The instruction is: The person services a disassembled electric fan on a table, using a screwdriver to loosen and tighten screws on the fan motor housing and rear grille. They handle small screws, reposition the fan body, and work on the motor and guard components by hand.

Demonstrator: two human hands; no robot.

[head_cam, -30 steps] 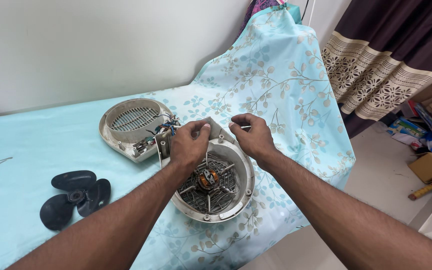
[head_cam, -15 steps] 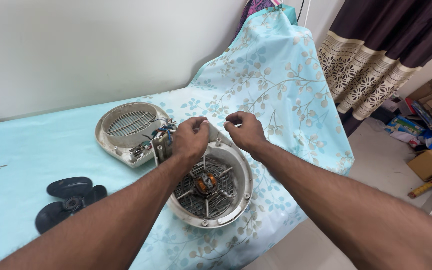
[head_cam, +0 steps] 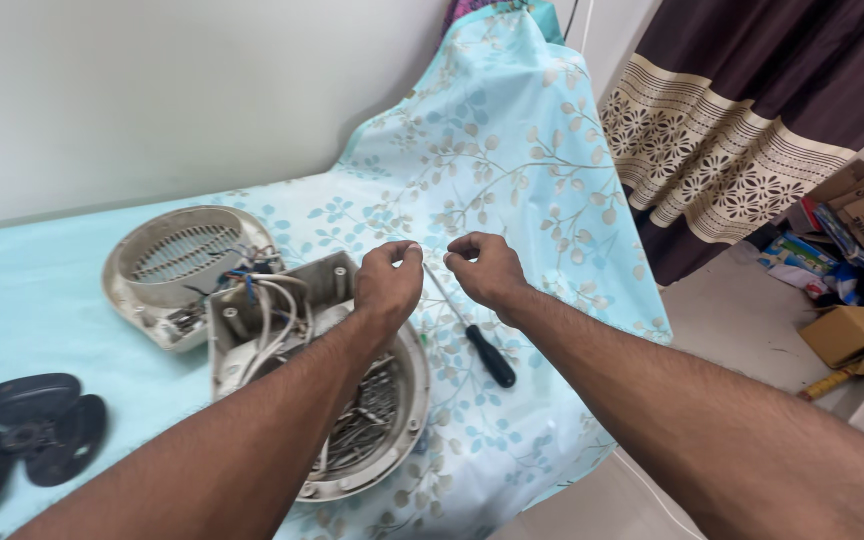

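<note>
left hand [head_cam: 389, 283] and right hand [head_cam: 482, 265] at frame centre, fingertips pinched shut, on what cannot be told | screwdriver [head_cam: 472, 330] below: light, stiff; grip black handle | fan housing [head_cam: 352, 420] lower centre: bulky, wires fragile

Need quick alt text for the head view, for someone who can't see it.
Both hands, left hand and right hand, are raised with pinched fingers above a screwdriver lying on the floral cloth, beside an opened fan housing with exposed wires; a black fan blade lies apart.

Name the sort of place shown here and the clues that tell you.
Probably a room at home, used for a repair: a floral cloth covers the table, a patterned curtain hangs nearby, and cardboard boxes sit on the floor.
</note>
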